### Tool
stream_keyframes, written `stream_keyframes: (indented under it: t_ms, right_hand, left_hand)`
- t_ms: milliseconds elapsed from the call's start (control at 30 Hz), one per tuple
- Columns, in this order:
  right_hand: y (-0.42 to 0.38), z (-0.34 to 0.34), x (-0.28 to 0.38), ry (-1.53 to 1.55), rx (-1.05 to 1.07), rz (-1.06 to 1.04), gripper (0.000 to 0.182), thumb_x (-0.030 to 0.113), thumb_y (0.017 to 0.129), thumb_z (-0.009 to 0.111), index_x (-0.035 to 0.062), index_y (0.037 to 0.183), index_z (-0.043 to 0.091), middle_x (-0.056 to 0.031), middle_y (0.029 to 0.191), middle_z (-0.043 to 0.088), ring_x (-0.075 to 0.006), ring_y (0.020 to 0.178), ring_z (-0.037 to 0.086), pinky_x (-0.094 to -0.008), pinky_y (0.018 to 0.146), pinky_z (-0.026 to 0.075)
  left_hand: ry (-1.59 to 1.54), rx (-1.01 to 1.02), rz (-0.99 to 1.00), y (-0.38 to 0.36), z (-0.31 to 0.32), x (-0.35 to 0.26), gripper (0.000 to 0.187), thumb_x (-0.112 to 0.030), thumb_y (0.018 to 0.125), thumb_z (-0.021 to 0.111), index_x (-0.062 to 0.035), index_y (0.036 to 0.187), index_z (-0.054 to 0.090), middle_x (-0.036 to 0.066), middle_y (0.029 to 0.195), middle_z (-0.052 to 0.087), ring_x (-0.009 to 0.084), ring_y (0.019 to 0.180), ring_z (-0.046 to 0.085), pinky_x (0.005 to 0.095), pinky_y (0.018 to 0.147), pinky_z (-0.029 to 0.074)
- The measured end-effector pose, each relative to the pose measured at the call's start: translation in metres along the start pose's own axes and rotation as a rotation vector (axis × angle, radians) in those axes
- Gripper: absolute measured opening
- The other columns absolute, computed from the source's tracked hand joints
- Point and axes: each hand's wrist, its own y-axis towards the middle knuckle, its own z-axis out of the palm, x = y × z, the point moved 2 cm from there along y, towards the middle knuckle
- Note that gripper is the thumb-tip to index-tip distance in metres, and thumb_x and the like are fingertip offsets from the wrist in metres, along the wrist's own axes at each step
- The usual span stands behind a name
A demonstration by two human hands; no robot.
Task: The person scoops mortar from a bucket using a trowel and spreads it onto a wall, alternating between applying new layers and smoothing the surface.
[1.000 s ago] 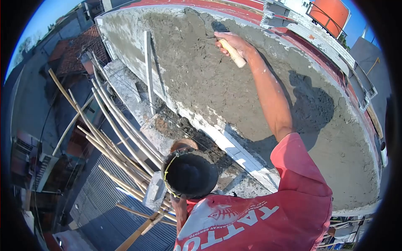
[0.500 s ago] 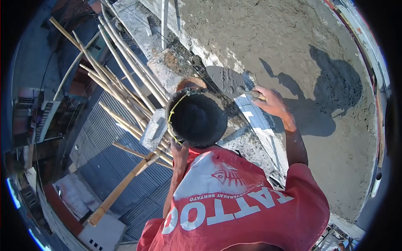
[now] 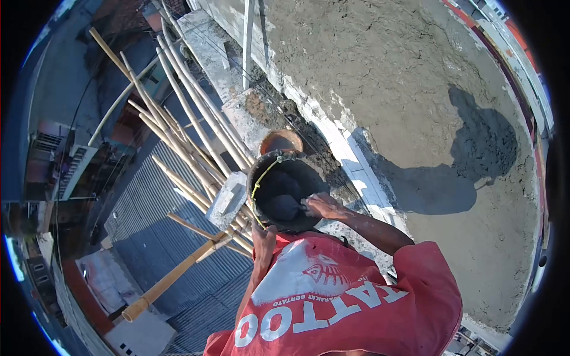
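My left hand [image 3: 262, 235] grips the near rim of a black bucket [image 3: 262, 178] and holds it up in front of my chest. My right hand [image 3: 319, 205] reaches over the bucket's right rim, shut on a trowel whose dark blade [image 3: 282, 206] lies down inside the bucket among dark mortar. The trowel's handle is hidden in my fist. Beyond the bucket rises a wall coated with rough wet grey plaster [image 3: 368, 71], carrying my shadow [image 3: 475, 148].
Bamboo scaffold poles [image 3: 178, 113] slant across the left, with a thick one [image 3: 172, 279] lower down. An orange pot [image 3: 280, 141] sits on a concrete ledge [image 3: 237, 107] behind the bucket. A white strip [image 3: 356, 172] edges the wall's base. A corrugated roof [image 3: 154, 249] lies far below.
My right hand came down from high on the wall, crossed above the bucket with the trowel, and now has the blade inside the bucket. The view tilted downward.
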Motion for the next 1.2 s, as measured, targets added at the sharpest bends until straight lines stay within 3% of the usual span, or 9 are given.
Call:
stream_keyframes:
  t_ms: [167, 333, 433, 500, 733, 833, 1000, 1100, 1200]
  right_hand:
    - [-0.001, -0.119, 0.017, 0.249, 0.213, 0.369, 0.033, 0.03, 0.07, 0.066, 0.01, 0.097, 0.063, -0.016, 0.074, 0.063, -0.0326, 0.07, 0.062, -0.0408, 0.062, 0.047]
    - [0.018, -0.268, 0.013, 0.242, -0.053, 0.331, 0.035, 0.03, 0.071, 0.067, 0.0083, 0.098, 0.063, -0.014, 0.075, 0.063, -0.0297, 0.07, 0.061, -0.0366, 0.064, 0.046]
    - [0.051, -0.351, 0.003, 0.514, -0.203, 0.305, 0.037, 0.025, 0.076, 0.068, -0.0002, 0.1, 0.059, -0.0046, 0.07, 0.06, -0.0099, 0.054, 0.057, -0.0258, 0.049, 0.044]
    - [0.078, -0.399, -0.005, 0.798, -0.312, 0.24, 0.042, 0.026, 0.078, 0.068, -0.002, 0.106, 0.055, -0.0043, 0.072, 0.06, -0.0108, 0.054, 0.058, -0.0242, 0.047, 0.045]
    - [0.18, -0.513, -0.106, 1.077, -0.511, 0.127, 0.023, 0.027, 0.085, 0.06, 0.0061, 0.082, 0.051, -0.0013, 0.066, 0.053, -0.0087, 0.052, 0.053, -0.0226, 0.042, 0.043]
    - [0.164, -0.521, -0.153, 0.82, -0.822, 0.357, 0.024, 0.029, 0.086, 0.058, 0.0069, 0.08, 0.05, -0.0002, 0.066, 0.051, -0.0092, 0.05, 0.049, -0.0251, 0.044, 0.042]
    - [0.07, -0.449, -0.083, 0.804, -1.014, 0.325, 0.024, 0.027, 0.088, 0.058, 0.0077, 0.081, 0.046, 0.0005, 0.066, 0.05, -0.0069, 0.047, 0.047, -0.023, 0.039, 0.038]
    - [0.03, -0.375, -0.043, 0.588, -0.72, 0.572, 0.023, 0.021, 0.085, 0.06, 0.0007, 0.09, 0.053, -0.003, 0.072, 0.056, -0.0113, 0.058, 0.055, -0.0257, 0.049, 0.043]
    - [0.013, -0.283, -0.024, 0.312, -0.174, 0.493, 0.036, 0.023, 0.08, 0.06, 0.0013, 0.108, 0.054, -0.0132, 0.091, 0.063, -0.0294, 0.088, 0.06, -0.0397, 0.075, 0.043]
  left_hand:
    - [-0.177, -0.003, -0.059, 0.008, -0.004, 0.016, 0.043, -0.005, 0.067, 0.053, 0.0061, 0.108, 0.05, 0.011, 0.095, 0.061, 0.0175, 0.084, 0.056, 0.0293, 0.075, 0.045]
    - [-0.133, 0.028, -0.057, 0.024, -0.007, 0.025, 0.053, -0.022, 0.069, 0.066, 0.0051, 0.111, 0.049, 0.011, 0.096, 0.06, 0.0172, 0.085, 0.055, 0.0301, 0.077, 0.045]
    - [-0.193, 0.055, -0.006, 0.033, -0.006, 0.026, 0.058, -0.027, 0.069, 0.069, 0.0047, 0.113, 0.048, 0.011, 0.097, 0.06, 0.0181, 0.086, 0.055, 0.0307, 0.077, 0.045]
    - [-0.225, 0.048, 0.022, 0.038, -0.009, 0.036, 0.054, -0.023, 0.07, 0.068, 0.0043, 0.112, 0.048, 0.011, 0.097, 0.06, 0.0185, 0.085, 0.056, 0.0311, 0.076, 0.046]
    - [-0.139, 0.03, -0.035, 0.051, -0.014, 0.048, 0.049, -0.011, 0.068, 0.061, 0.0035, 0.112, 0.047, 0.012, 0.095, 0.059, 0.0202, 0.083, 0.056, 0.0304, 0.074, 0.047]
    - [-0.157, -0.004, -0.038, 0.046, -0.015, 0.032, 0.049, -0.012, 0.067, 0.061, 0.0039, 0.111, 0.047, 0.013, 0.097, 0.06, 0.0209, 0.086, 0.057, 0.0315, 0.076, 0.046]
    - [-0.044, -0.023, -0.045, 0.057, -0.013, 0.036, 0.05, -0.015, 0.068, 0.06, 0.0048, 0.112, 0.046, 0.013, 0.095, 0.06, 0.0197, 0.085, 0.058, 0.0314, 0.076, 0.047]
    - [-0.085, -0.013, -0.041, 0.041, -0.009, -0.003, 0.054, -0.018, 0.069, 0.061, 0.0058, 0.114, 0.044, 0.013, 0.094, 0.06, 0.0189, 0.085, 0.058, 0.0305, 0.074, 0.048]
    - [-0.001, -0.005, -0.14, 0.049, -0.005, -0.02, 0.053, -0.016, 0.07, 0.06, 0.0061, 0.115, 0.043, 0.014, 0.095, 0.06, 0.0197, 0.087, 0.058, 0.0308, 0.075, 0.048]
